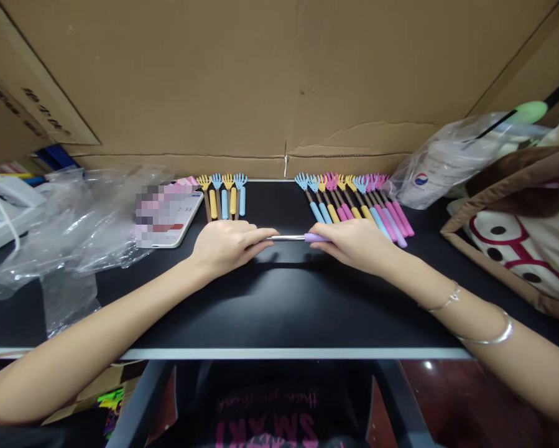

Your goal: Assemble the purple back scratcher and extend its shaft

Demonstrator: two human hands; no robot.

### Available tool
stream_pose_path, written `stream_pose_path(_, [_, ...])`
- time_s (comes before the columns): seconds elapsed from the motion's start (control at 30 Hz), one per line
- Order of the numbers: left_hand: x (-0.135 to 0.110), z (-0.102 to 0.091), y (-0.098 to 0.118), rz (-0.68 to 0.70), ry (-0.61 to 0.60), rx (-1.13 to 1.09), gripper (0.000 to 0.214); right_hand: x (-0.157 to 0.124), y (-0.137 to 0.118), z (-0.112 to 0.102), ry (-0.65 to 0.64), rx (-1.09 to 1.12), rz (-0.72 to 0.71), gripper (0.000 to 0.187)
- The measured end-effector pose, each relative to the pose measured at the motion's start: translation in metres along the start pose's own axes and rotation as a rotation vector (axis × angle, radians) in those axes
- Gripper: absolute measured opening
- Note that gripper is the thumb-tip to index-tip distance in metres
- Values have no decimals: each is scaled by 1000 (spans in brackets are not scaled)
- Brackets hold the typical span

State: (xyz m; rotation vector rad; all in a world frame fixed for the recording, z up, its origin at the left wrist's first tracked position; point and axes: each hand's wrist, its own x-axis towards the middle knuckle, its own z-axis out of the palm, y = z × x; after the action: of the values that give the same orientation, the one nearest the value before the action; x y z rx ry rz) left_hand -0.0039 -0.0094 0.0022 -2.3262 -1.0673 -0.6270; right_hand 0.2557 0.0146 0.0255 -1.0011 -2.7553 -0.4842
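Above the black table, both my hands hold one telescopic back scratcher lying level between them. My left hand is closed on the end of its silver rod. My right hand is closed on its purple handle. Behind my left hand lies a short row of scratchers with yellow and blue handles and hand-shaped heads. Behind my right hand lies a longer row of several blue, yellow, pink and purple ones.
A white tablet lies left of the short row, beside crumpled clear plastic bags. Another plastic bag and a brown-and-cream fabric bag stand at the right. A cardboard wall closes the back.
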Motion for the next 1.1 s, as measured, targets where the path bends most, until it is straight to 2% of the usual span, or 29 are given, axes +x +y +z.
stream_pose_path(0.1, [0,-2,0,23,-21,11,31,-1,0,1,-57,42,18,39])
stream_pose_path(0.27, [2,-8,-1,93,-39,39,31,0,0,2,-198,249,37,36])
stream_pose_path(0.4, [3,-11,0,137,0,88,29,2,0,-1,-286,407,50,36])
stream_pose_path(0.53, [4,-10,0,181,32,98,28,2,-1,-2,-327,447,44,35])
stream_pose_path(0.83, [3,-4,-1,106,-77,11,33,-1,-4,-3,-188,151,31,35])
stream_pose_path(1.1, [5,-2,3,-104,-376,-198,38,-1,-7,1,-38,-108,27,35])
